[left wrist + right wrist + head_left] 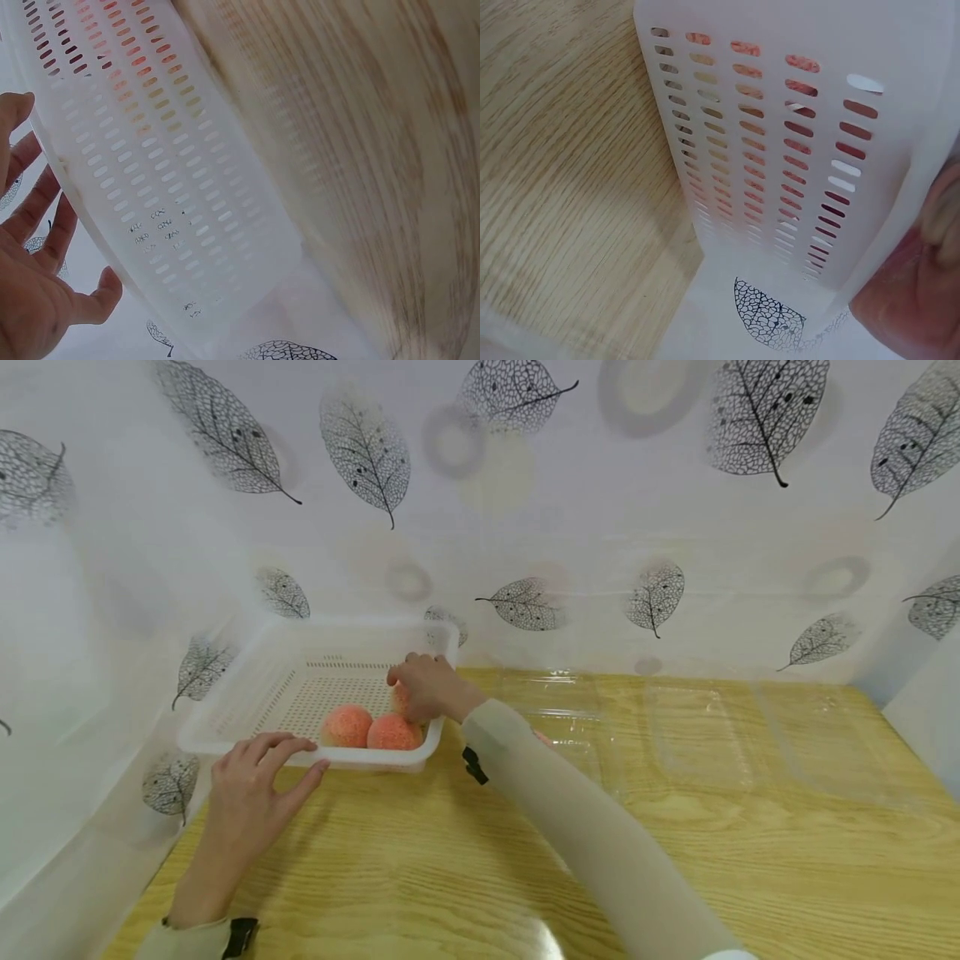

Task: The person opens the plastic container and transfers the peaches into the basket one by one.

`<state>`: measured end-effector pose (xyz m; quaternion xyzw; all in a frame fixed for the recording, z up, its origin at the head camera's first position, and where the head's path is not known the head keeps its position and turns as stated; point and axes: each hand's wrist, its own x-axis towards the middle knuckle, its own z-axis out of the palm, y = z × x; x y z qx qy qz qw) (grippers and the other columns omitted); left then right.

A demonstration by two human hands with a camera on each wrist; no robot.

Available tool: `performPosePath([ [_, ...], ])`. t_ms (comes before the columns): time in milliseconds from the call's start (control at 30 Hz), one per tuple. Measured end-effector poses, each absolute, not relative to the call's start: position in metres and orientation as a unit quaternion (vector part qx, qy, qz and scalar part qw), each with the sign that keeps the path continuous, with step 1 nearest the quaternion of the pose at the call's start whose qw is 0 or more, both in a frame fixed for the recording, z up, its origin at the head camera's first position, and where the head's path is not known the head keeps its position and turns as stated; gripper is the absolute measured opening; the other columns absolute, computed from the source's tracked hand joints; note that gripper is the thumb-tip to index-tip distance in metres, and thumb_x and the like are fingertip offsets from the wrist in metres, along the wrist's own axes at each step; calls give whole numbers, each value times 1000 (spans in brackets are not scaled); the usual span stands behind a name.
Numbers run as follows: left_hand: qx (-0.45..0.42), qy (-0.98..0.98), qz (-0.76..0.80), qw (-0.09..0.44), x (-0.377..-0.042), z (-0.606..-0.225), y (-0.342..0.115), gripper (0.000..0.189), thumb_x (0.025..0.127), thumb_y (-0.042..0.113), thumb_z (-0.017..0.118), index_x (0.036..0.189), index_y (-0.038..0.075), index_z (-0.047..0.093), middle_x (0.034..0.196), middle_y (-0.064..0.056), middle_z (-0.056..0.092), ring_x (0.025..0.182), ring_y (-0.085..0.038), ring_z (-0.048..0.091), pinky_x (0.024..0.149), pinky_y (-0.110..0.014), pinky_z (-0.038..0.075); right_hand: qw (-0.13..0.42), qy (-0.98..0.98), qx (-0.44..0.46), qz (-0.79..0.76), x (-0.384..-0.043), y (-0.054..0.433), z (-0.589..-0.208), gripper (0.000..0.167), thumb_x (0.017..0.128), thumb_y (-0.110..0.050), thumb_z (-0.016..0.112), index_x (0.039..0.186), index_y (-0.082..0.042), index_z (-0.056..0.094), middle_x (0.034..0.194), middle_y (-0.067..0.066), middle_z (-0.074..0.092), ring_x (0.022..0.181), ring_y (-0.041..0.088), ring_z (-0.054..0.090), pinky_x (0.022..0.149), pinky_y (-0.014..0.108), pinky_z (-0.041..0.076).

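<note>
A white plastic basket (258,747) with slotted sides stands at the back left of the table. Two pink-orange peaches (347,727) sit side by side at its near right corner. Just behind them my right hand (427,687) reaches over the right rim, fingers curled round another peach (401,697), which the hand partly covers. My left hand (251,785) rests at the near rim, its fingers loosely spread and its thumb along the edge. The left wrist view shows that hand (34,277) beside the rim. Through the slots in the right wrist view, peach skin (754,172) shows.
Clear plastic containers (697,735) stand in a row to the right on the wood-grain table (750,877). Part of something pink (542,738) shows past my right sleeve, near the closest container. A leaf-print sheet (525,527) hangs behind the table and at its left.
</note>
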<state>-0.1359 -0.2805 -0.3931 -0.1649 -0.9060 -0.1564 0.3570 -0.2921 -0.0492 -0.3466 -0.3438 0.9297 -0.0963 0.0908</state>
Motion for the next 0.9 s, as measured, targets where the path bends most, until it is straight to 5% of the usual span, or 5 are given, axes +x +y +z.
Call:
performPosePath([
  [233,-155,-910,-166,347,-135,-393,-279,31,72,19,88,100,13,76,104,-16,71,92,-41,63,80,-67,44,77,928,-344,-118,-293,-46,-348,36,85,-19,76,120,-15,69,116,0,62,106,16,53,104,45,42],
  [400,-151,-912,-166,343,-135,-392,-278,33,71,17,90,100,13,76,104,-16,71,93,-41,62,81,-68,43,79,925,-350,-124,-291,-44,-346,38,87,-18,75,125,-14,71,122,2,65,112,17,56,108,48,42],
  [633,-158,-910,-157,350,-135,-391,-279,32,71,19,89,99,12,76,103,-15,72,90,-41,64,78,-65,46,56,920,-369,-121,-288,-40,-344,40,91,-18,71,131,-14,69,129,6,65,108,20,63,91,34,55],
  [900,-151,-911,-164,347,-134,-392,-279,31,71,19,89,99,13,76,103,-16,71,93,-41,63,80,-67,43,50,910,-384,-146,-284,-35,-343,42,92,-17,68,134,-12,68,129,7,65,108,20,64,87,35,56],
])
